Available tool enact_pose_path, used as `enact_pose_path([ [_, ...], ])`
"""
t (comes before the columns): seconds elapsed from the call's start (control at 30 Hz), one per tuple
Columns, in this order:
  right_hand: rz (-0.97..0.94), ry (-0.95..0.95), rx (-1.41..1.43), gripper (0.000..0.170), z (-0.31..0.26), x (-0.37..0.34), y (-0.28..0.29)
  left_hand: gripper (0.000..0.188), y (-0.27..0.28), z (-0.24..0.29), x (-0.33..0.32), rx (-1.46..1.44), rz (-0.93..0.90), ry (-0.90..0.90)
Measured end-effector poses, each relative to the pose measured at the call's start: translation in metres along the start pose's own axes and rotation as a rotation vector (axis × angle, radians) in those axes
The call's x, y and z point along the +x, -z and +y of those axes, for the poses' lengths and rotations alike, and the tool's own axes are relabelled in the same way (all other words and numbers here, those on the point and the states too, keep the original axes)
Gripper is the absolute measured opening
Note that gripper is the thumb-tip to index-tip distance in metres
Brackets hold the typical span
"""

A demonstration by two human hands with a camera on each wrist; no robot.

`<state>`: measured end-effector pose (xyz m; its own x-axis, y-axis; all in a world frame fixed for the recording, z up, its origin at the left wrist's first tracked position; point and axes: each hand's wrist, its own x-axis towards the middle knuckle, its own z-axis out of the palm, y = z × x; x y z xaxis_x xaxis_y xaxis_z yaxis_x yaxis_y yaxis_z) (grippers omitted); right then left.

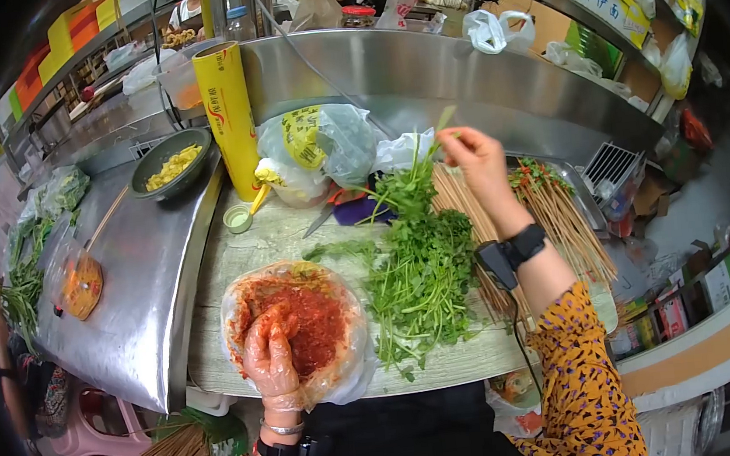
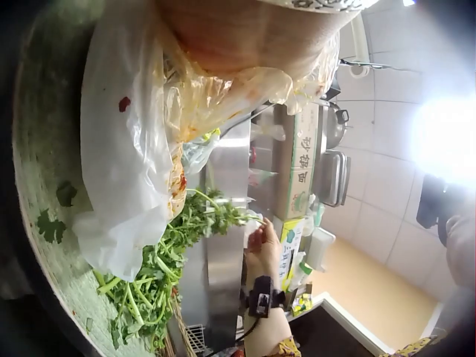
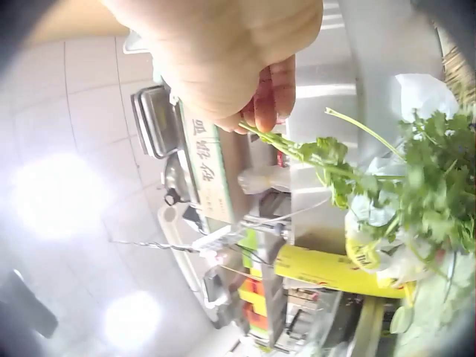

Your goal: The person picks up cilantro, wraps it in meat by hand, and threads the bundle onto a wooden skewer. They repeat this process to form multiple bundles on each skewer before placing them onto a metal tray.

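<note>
My right hand (image 1: 475, 163) is raised over the table and pinches the stem ends of a cilantro sprig (image 3: 327, 158). Below it lies a heap of loose cilantro (image 1: 423, 279). In a thin, smeared plastic glove, my left hand (image 1: 270, 360) rests in a bowl (image 1: 358, 317) lined with a plastic bag. Red chili paste (image 1: 320, 325) fills the bowl and coats the glove's fingers; I cannot tell whether they hold anything. The left wrist view shows the white bag (image 2: 126, 163) hanging over the bowl's side, with the fingers hidden.
Wooden skewers (image 1: 563, 226) lie right of the cilantro, some tipped with red and green food. Behind stand a yellow roll (image 1: 227, 122) and stuffed plastic bags (image 1: 317, 145). A knife (image 1: 319, 222) lies near a small green lid (image 1: 238, 218). On the steel counter (image 1: 138, 294) sits a dark bowl (image 1: 201, 169).
</note>
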<state>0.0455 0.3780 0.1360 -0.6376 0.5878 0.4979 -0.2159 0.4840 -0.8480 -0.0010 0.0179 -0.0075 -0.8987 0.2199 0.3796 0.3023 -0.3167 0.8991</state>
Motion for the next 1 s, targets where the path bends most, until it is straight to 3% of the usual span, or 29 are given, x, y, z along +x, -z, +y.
enact_pose_path([
  [0.07,0.082,0.136,0.086,0.016,-0.029,-0.004,0.019,0.023,0.002,-0.001,0.000,0.111,0.008,-0.019],
  [0.13,0.046,0.216,-0.021,0.015,-0.037,-0.015,0.025,0.023,0.003,-0.002,0.000,0.157,0.019,-0.013],
  [0.2,-0.360,0.277,-0.412,0.015,-0.003,-0.026,0.036,0.026,0.001,0.006,0.001,0.199,0.014,-0.011],
  [0.23,-0.348,0.015,-0.244,0.015,-0.009,-0.036,0.034,0.027,0.000,0.007,0.000,0.146,0.018,0.008],
  [0.27,-0.344,0.016,-0.243,0.015,-0.016,-0.039,0.039,0.027,-0.001,0.009,0.001,0.147,0.014,0.005],
  [0.33,-0.017,-0.026,-0.041,0.017,-0.032,-0.042,0.050,0.028,-0.004,0.016,0.001,0.118,-0.012,0.008],
  [0.4,0.034,-0.036,0.053,0.018,-0.045,-0.051,0.057,0.029,-0.001,0.010,-0.001,0.121,-0.005,0.008],
  [0.5,0.271,0.066,0.211,0.017,-0.053,-0.065,0.066,0.030,0.004,-0.004,0.001,0.094,0.012,0.015],
  [0.6,0.327,0.130,0.106,0.014,-0.054,-0.090,0.062,0.032,-0.001,0.004,0.001,0.138,0.017,0.007],
  [0.63,0.156,0.151,0.102,0.011,-0.045,-0.104,0.053,0.032,-0.001,0.007,0.002,0.135,0.011,0.005],
  [0.67,-0.058,0.144,-0.194,0.011,-0.030,-0.116,0.052,0.032,-0.001,0.008,0.001,0.136,0.002,0.008],
  [0.7,-0.154,0.125,-0.310,0.011,-0.017,-0.130,0.049,0.032,-0.001,0.008,0.001,0.155,0.015,0.018],
  [0.8,-0.165,-0.079,-0.303,0.010,0.016,-0.158,0.043,0.025,-0.001,0.007,0.002,0.200,0.009,-0.065],
  [0.87,-0.147,-0.072,-0.299,0.011,0.020,-0.162,0.041,0.025,-0.001,0.005,0.002,0.193,0.013,-0.041],
  [0.93,-0.154,-0.077,-0.492,0.012,0.016,-0.162,0.043,0.026,-0.006,0.008,0.002,0.111,0.031,0.019],
  [1.0,-0.134,-0.103,-0.445,0.013,0.019,-0.156,0.046,0.026,0.000,0.005,0.003,0.206,0.001,-0.031],
])
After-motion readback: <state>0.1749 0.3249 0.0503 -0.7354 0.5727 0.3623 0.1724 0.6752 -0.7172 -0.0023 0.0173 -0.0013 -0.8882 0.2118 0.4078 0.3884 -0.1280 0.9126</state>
